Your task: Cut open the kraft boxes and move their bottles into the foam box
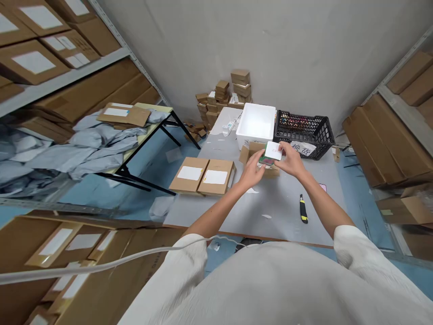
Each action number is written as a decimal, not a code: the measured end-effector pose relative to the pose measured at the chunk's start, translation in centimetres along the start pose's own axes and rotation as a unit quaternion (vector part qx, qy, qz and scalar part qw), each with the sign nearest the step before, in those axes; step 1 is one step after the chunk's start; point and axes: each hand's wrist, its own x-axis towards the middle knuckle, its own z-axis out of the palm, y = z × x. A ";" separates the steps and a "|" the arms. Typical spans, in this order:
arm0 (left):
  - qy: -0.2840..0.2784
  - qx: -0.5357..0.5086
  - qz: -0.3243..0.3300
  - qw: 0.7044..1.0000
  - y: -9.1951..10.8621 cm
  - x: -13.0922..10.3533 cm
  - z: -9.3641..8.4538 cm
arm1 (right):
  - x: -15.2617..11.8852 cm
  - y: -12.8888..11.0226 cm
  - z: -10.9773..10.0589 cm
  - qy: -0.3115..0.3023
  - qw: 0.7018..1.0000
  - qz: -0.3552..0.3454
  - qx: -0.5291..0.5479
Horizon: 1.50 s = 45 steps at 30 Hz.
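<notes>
Handling of a small white-topped box (272,151) seems the step in hand: the left grip (253,171) and right grip (291,160) clamp it from either side above the table (282,205), near an open carton (255,147); the next move calls for steady, even pressure from both

Packing or dispatch stockroom, by the look of it. Evidence: grey metal shelving (117,57) stacked with white-labelled brown cardboard boxes (34,63); grey plastic-wrapped parcels (98,149) heaped at left; flat grey worktop (216,216) with black-and-yellow box cutter (303,210) and black openwork plastic crate (325,137); bare grey wall (304,45), blue floor (149,167).
</notes>
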 end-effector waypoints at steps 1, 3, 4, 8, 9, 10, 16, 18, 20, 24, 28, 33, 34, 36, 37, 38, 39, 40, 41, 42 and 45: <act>-0.002 -0.003 0.001 1.000 -1.0 0.7 -0.8 | 1.3 -0.1 0.8 0.005 1.000 -0.002 -0.011; -0.006 -0.011 -0.003 1.000 -3.1 2.1 -2.3 | 3.8 -0.1 2.6 0.007 0.999 -0.006 -0.032; -0.008 -0.015 -0.009 1.000 -4.1 2.8 -3.1 | 5.1 0.0 3.5 0.006 0.999 -0.007 -0.042; -0.021 -0.023 -0.056 0.998 -8.3 5.6 -5.5 | 9.9 0.7 7.6 -0.009 0.997 0.008 -0.081; -0.026 -0.024 -0.069 0.997 -9.4 6.3 -6.0 | 11.0 0.9 8.6 -0.013 0.996 0.013 -0.088; -0.030 -0.027 -0.079 0.996 -10.4 6.9 -6.5 | 12.1 1.3 9.7 -0.016 0.995 0.019 -0.093; -0.043 -0.069 -0.119 0.990 -16.2 10.0 -8.1 | 17.9 4.0 15.2 -0.019 0.995 0.037 -0.095; -0.045 -0.076 -0.135 0.987 -18.0 10.3 -8.3 | 19.4 5.0 16.9 -0.026 0.994 0.043 -0.097; -0.043 -0.076 -0.153 0.984 -19.7 10.2 -8.4 | 20.8 6.2 18.6 -0.039 0.993 0.053 -0.098; -0.050 -0.071 -0.180 0.980 -22.6 9.9 -8.3 | 23.1 8.9 22.3 -0.063 0.992 0.074 -0.083; -0.059 -0.062 -0.197 0.977 -25.1 10.4 -8.0 | 25.0 11.6 25.4 -0.102 0.987 0.104 -0.064; -0.069 -0.023 -0.192 0.979 -28.1 11.5 -7.6 | 26.3 14.1 27.6 -0.187 0.974 0.123 -0.040; -0.075 -0.012 -0.193 0.978 -28.6 11.7 -7.5 | 26.4 14.5 28.0 -0.201 0.971 0.125 -0.030; -0.090 0.004 -0.199 0.976 -29.5 12.0 -7.2 | 26.5 15.3 28.6 -0.224 0.966 0.131 -0.008; -0.097 0.010 -0.205 0.974 -30.0 12.1 -7.0 | 26.4 15.8 28.9 -0.232 0.963 0.134 0.003; -0.104 0.014 -0.210 0.972 -30.3 12.1 -6.8 | 26.4 16.2 29.2 -0.240 0.961 0.138 0.012; -0.111 0.019 -0.217 0.970 -30.6 12.1 -6.6 | 26.3 16.5 29.5 -0.246 0.959 0.142 0.019; -0.117 0.025 -0.222 0.968 -30.8 12.1 -6.4 | 26.2 16.9 29.8 -0.250 0.957 0.147 0.022; -0.121 0.032 -0.227 0.966 -30.9 12.1 -6.2 | 26.1 17.2 30.0 -0.253 0.955 0.151 0.023; -0.123 0.039 -0.229 0.965 -31.0 12.0 -6.0 | 25.9 17.4 30.2 -0.253 0.955 0.153 0.022; -0.111 0.055 -0.225 0.966 -30.5 11.9 -5.8 | 25.2 17.7 30.4 -0.242 0.960 0.142 0.018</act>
